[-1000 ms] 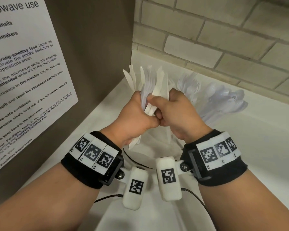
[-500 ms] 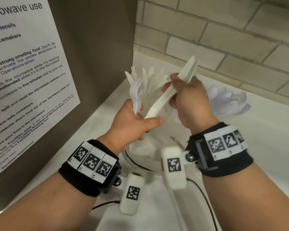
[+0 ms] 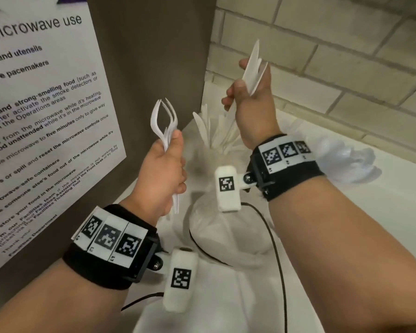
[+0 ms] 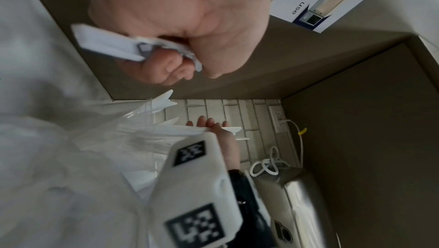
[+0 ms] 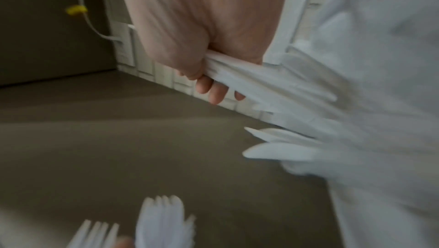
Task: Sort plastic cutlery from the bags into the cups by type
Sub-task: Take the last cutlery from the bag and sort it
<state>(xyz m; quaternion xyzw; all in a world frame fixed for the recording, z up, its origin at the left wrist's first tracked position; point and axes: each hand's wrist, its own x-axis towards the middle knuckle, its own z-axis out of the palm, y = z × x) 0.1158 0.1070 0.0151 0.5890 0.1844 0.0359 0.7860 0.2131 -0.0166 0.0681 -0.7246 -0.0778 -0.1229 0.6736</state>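
My left hand (image 3: 167,169) grips a small bunch of white plastic forks (image 3: 165,121), tines up, at the left beside the brown panel. Their handle ends (image 4: 111,45) stick out of my fist in the left wrist view. My right hand (image 3: 247,99) is raised higher and holds a few white plastic knives (image 3: 253,66), blades pointing up; they fan out from the fist (image 5: 249,81) in the right wrist view. Below and between my hands, a cluster of white knives (image 3: 211,126) stands upright in a clear plastic bag (image 3: 216,227) on the white counter. No cup shows.
A brown panel with a microwave notice (image 3: 41,131) walls off the left. A pale brick wall (image 3: 334,56) runs along the back. Clear spoons (image 3: 346,162) lie at the right behind my right wrist. A steel appliance (image 4: 297,205) and a white cord (image 4: 268,163) sit further off.
My hands were together on one mixed bunch; they have pulled apart. The right hand rose with the knives, and the left moved left and down with the forks.
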